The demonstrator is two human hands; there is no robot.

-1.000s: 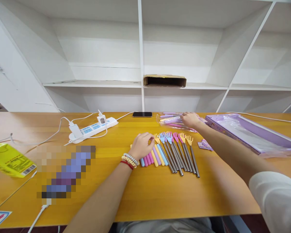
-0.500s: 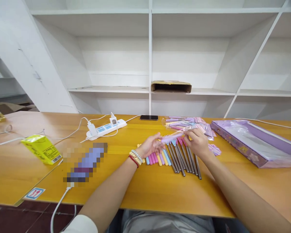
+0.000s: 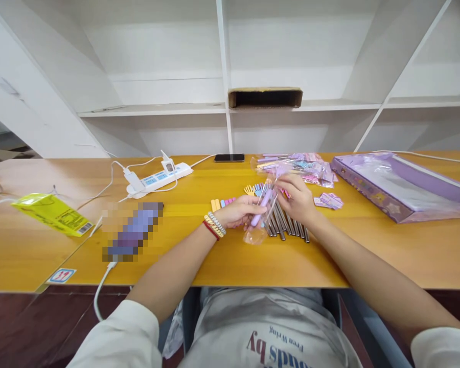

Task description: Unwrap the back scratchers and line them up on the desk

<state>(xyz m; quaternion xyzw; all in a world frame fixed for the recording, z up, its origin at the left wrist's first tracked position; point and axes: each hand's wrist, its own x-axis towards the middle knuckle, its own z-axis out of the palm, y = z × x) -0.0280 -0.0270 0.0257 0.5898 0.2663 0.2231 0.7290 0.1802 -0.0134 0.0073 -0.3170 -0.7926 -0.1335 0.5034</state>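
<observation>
A purple-handled item in a clear plastic sleeve point(image 3: 257, 217) is held upright at a slant between both hands. My left hand point(image 3: 242, 211) pinches its handle from the left. On the right side, the fingers of my right hand point(image 3: 296, 197) grip the sleeve near its upper part. Beneath and behind the hands lie several metal rods point(image 3: 281, 222) with coloured claw-like ends point(image 3: 253, 189). Coloured handles point(image 3: 215, 204) are lined up beside my left hand, partly covered by it. Farther back is a pile of bagged purple, yellow and pink items point(image 3: 304, 166).
Small printed cards point(image 3: 329, 200) lie right of my right hand. A purple tray box point(image 3: 383, 199) is at the right. Leftward are a power strip point(image 3: 161, 180), a blurred phone-like object point(image 3: 136, 230) and a yellow packet point(image 3: 55, 213). A black phone point(image 3: 229, 158) lies at the back.
The view has tilted down. The purple item has turned from nearly level to steep, and its clear sleeve now hangs below the handle. Both hands still hold it.
</observation>
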